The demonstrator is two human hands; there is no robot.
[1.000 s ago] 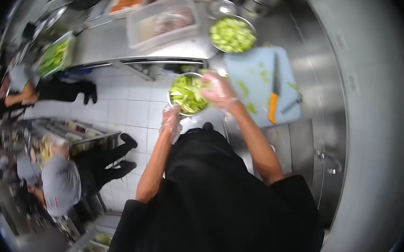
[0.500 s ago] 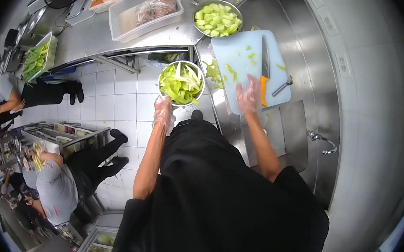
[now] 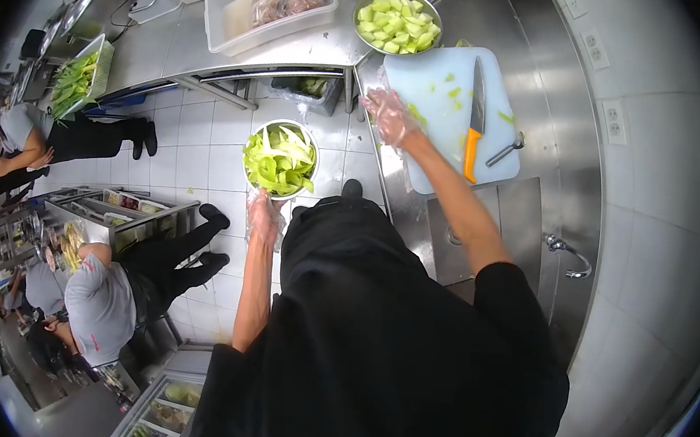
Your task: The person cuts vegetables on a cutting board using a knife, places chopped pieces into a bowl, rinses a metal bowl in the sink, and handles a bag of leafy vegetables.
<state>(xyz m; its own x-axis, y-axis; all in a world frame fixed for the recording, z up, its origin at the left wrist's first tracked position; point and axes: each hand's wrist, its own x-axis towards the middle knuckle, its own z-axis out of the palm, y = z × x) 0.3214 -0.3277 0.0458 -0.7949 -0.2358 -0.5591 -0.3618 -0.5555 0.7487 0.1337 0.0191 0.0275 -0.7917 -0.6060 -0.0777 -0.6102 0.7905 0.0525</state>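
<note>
My left hand (image 3: 264, 218), in a clear plastic glove, grips the near rim of a round bowl (image 3: 314, 168) and holds it above the floor. Pale green peelings (image 3: 279, 158) fill this bowl. My right hand (image 3: 391, 115), gloved too, reaches across the left edge of a light blue cutting board (image 3: 421, 162). Its fingers are stretched out over the steel counter edge, where scraps lie; the palm side is hidden. On the board lie a knife (image 3: 474, 129) with an orange handle, a peeler (image 3: 506, 149) and small green scraps (image 3: 453, 92).
A metal bowl of cut green pieces (image 3: 398, 25) stands beyond the board. A clear tub (image 3: 273, 8) with bagged meat is on the steel counter. The faucet (image 3: 567, 256) and sink are at right. Two people (image 3: 101, 305) (image 3: 20, 135) work at left.
My left hand has carried the bowl of peelings left and nearer to me. My right hand has moved from beside the knife to the board's left edge, over the scraps there.
</note>
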